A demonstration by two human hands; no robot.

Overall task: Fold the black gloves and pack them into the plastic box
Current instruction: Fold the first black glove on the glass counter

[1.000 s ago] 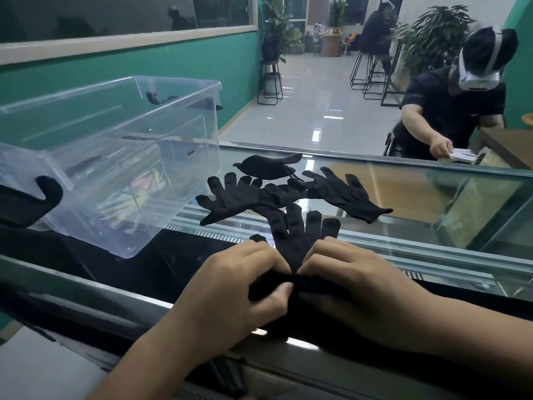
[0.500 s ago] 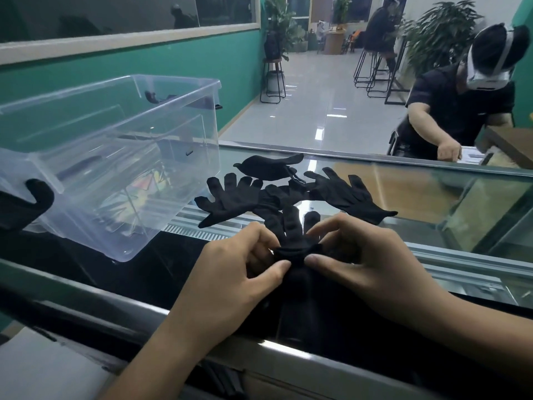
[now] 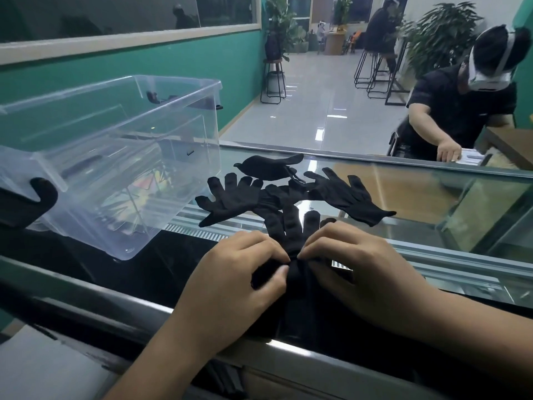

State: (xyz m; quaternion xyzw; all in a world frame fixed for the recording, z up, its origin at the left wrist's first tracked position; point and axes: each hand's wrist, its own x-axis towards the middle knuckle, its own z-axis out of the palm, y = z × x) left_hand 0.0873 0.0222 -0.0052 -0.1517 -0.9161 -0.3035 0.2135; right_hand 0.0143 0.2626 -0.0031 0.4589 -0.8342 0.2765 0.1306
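Glove in work: black glove [image 3: 291,229] lies on the glass counter [image 3: 432,197] near its front edge, fingers pointing away, cuff end bunched between both hands.
Left hand: left hand [image 3: 230,272] pinches the bunched fabric from the left, thumb against curled fingers.
Right hand: right hand [image 3: 354,269] pinches the same fabric from the right, its fingertips almost meeting the left's.
Other gloves: second glove [image 3: 230,199] and third glove [image 3: 346,197] lie spread flat just beyond, their cuffs overlapping; a rolled glove [image 3: 268,167] sits behind them.
Box: clear plastic box [image 3: 173,79] stands open-topped at the left, just beside the second glove.
Background: person [image 3: 461,111] in a white headset sits beyond the counter, at the right.
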